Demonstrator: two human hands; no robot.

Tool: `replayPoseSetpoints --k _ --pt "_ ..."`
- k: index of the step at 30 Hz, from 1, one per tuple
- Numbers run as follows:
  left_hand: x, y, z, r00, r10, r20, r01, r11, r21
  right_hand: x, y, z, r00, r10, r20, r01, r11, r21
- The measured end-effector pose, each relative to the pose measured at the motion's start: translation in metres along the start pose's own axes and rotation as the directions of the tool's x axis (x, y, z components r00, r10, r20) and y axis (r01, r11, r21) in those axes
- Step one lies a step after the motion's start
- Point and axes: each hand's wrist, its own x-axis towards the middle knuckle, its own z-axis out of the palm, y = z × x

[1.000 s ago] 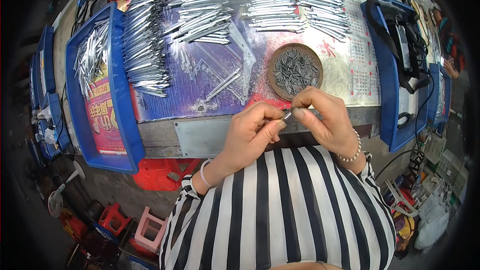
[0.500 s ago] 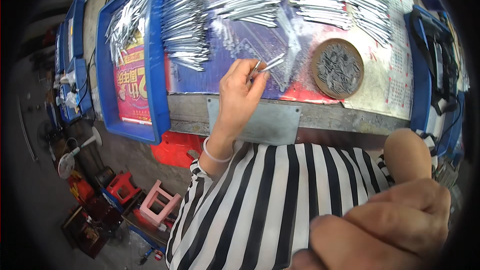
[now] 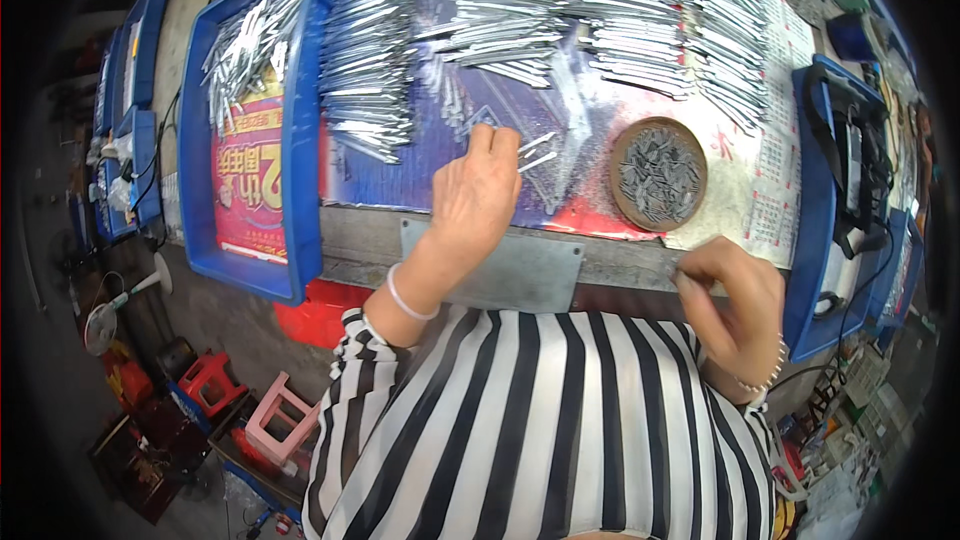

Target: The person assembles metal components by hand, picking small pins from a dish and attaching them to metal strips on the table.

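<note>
Worn grey edging [image 3: 630,260] fronts the workbench, with a flat metal plate [image 3: 515,275] beside the left wrist. Near that edge, the right hand [image 3: 738,295] is curled narrow, thumb and forefinger almost meeting; I cannot tell whether anything sits between them. A light fingertip pinch should suit small parts best.

Farther in, the left hand [image 3: 478,185] bunches its fingers downward over the purple printed sheet [image 3: 375,183]. Two loose silver strips [image 3: 538,152] show just right of its fingertips; whether it grips them I cannot tell. Gripping near one end and lifting low would probably keep them from snagging.

Right of these stands a round brown dish [image 3: 616,177] of small dark metal pins [image 3: 660,175], near the sheet's front edge, so a sleeve could catch its rim. Between strips and dish seems the best room for moving. Blue trays at left [image 3: 303,140] and right [image 3: 808,310] bound the sides; beyond, piled strips [image 3: 630,30] limit the reach.
</note>
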Motion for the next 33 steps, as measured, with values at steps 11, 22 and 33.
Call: replayPoseSetpoints --k 11,22,33 --pt "0.022 -0.016 -0.006 0.981 0.168 0.101 -0.156 0.981 -0.117 -0.015 0.076 0.02 0.939 0.27 -0.213 -0.301 0.945 -0.13" --pt "0.0 0.008 -0.022 0.984 -0.091 0.151 0.15 0.882 -0.447 0.006 0.087 0.033 0.957 0.219 -0.192 -0.279 0.882 -0.38" --pt "-0.03 0.048 0.002 0.965 0.086 0.246 0.178 0.474 -0.863 0.014 0.099 0.032 0.975 0.167 -0.149 -0.213 0.892 -0.399"
